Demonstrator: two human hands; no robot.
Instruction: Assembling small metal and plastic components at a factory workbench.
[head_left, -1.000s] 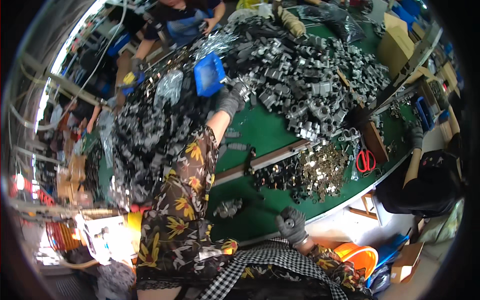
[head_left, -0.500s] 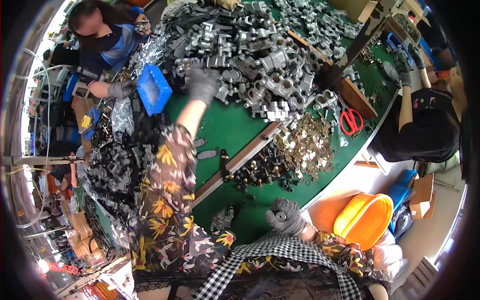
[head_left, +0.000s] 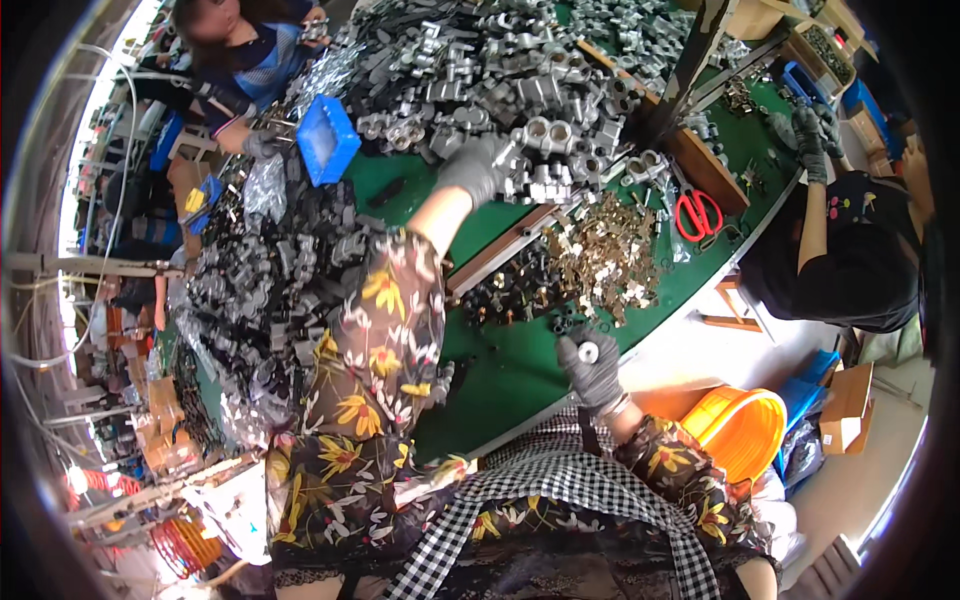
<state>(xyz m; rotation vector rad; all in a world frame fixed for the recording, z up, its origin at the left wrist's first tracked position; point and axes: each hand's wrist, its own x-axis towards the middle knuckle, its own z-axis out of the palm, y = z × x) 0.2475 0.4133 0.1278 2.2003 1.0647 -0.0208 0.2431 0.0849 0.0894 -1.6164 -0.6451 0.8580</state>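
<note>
My left hand (head_left: 472, 172), in a grey glove, reaches forward to the near edge of a big heap of grey metal castings (head_left: 545, 90). Its fingertips are against the castings; whether they grip one is hidden. Low over the green table, my right hand (head_left: 594, 375), also gloved, is closed round a small round metal part (head_left: 588, 353) with a dark hole in its end. Just beyond that hand are small black fittings (head_left: 510, 290) and a pile of brass-coloured small metal pieces (head_left: 605, 255).
Wooden strips (head_left: 500, 245) divide the green table (head_left: 500, 390). Red-handled scissors (head_left: 697, 215) lie to the right; an orange basket (head_left: 740, 430) stands below the table edge. A co-worker's gloved hand is beside a blue tray (head_left: 327, 140); another person works at far right. Dark castings (head_left: 270, 290) cover the left side.
My left hand has moved right to the edge of the casting heap. My right hand has come up and forward, still holding the round part. The whole view has shifted slightly.
</note>
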